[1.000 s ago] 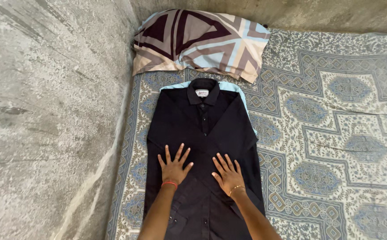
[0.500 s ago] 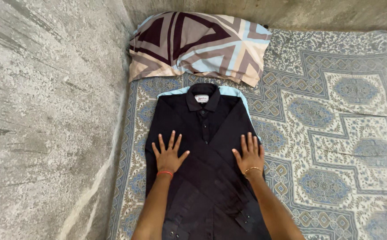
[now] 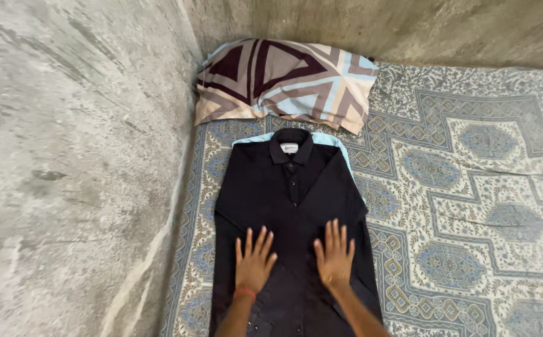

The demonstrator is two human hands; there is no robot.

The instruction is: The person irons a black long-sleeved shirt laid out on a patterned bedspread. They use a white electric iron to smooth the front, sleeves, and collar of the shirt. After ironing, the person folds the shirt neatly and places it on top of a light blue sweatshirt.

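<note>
Black cotton marks the lower middle of the frame: a black button-front shirt [image 3: 293, 206] lies face up on a bed covered by a blue-and-cream patterned bedsheet [image 3: 471, 206], its collar toward the top and its sleeves folded across the chest. The left hand [image 3: 254, 265], with a red band at the wrist, lies palm down on the shirt's lower left part, fingers [image 3: 248, 240] spread and flat. The right hand [image 3: 335, 259] lies palm down just beside it on the lower right part, fingers straight and close together. A pale blue garment [image 3: 340, 146] peeks out under the shirt's shoulders. A pillow in maroon, tan and light blue triangles [image 3: 284, 81] sits above the collar, against the grey concrete wall [image 3: 72, 168].
</note>
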